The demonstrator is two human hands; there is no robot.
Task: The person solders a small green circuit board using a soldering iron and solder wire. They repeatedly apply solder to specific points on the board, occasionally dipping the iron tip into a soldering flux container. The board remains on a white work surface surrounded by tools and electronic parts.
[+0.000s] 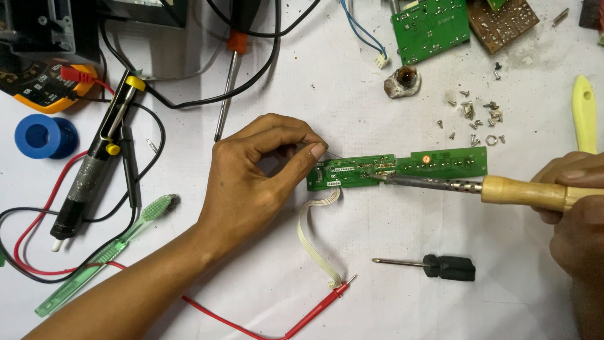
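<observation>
A long narrow green circuit board [440,161] lies on the white table. My left hand [261,173] is pinched at the board's left end, holding a thin solder wire [333,153] between thumb and forefinger. My right hand [576,204] grips the wooden handle of a soldering iron [503,189] from the right. The iron's metal tip touches the board near its middle. A white ribbon cable [314,239] trails down from the board's left end.
A black screwdriver [440,266] and a red probe [314,311] lie near the front. A desoldering pump [94,157], green toothbrush [113,249], blue spool [44,135] and multimeter [38,82] sit left. Loose screws [475,119], two other boards [431,25] and a yellow tool [584,113] lie at the back right.
</observation>
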